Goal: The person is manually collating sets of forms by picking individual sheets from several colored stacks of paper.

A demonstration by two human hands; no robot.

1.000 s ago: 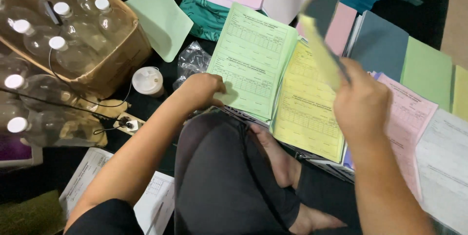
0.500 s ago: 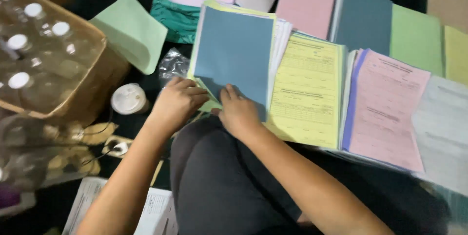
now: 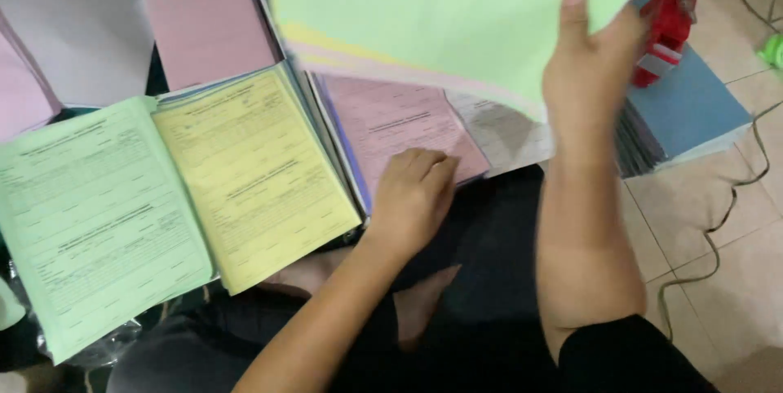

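My right hand (image 3: 589, 75) grips a thick set of sheets (image 3: 457, 18) with a pale green sheet on top and yellow and pink edges below, lifted in the air near the camera. My left hand (image 3: 414, 197) rests with curled fingers on the lower edge of a pink printed form stack (image 3: 383, 120). To the left lie a yellow printed form stack (image 3: 253, 173) and a green printed form stack (image 3: 94, 218). My legs in dark trousers sit below the stacks.
A blank pink pad (image 3: 208, 26) and a white sheet (image 3: 77, 30) lie at the back left. A stack of blue sheets (image 3: 685, 116) with a red stapler-like object (image 3: 665, 30) on it sits at the right. A cable (image 3: 726, 222) runs over the tiled floor.
The view has swung right, away from the box of bottles. My right hand left the blue cover and now holds up a set of sheets. My left hand moved onto the pink stack.
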